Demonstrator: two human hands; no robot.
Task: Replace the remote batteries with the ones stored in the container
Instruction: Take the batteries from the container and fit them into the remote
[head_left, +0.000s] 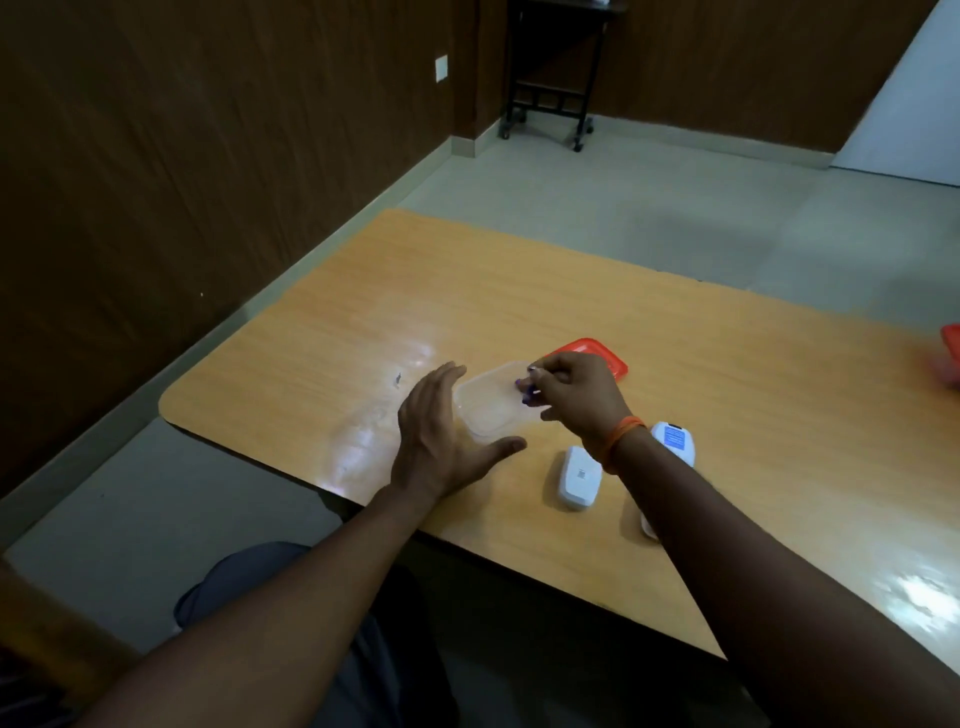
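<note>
The clear shallow plastic container (485, 408) sits open on the glossy orange wood-grain desk (545, 312), its red lid (597, 353) at two o'clock behind it. The left hand (441, 431), spread flat and empty, braces the container's nine o'clock side. The right hand (576, 395) pinches small purple batteries (524, 389) over the container. The white remote (675, 441) and its detached cover (576, 475) lie at five o'clock. A loose pinch could drop a battery, which would likely roll off the slick desk.
</note>
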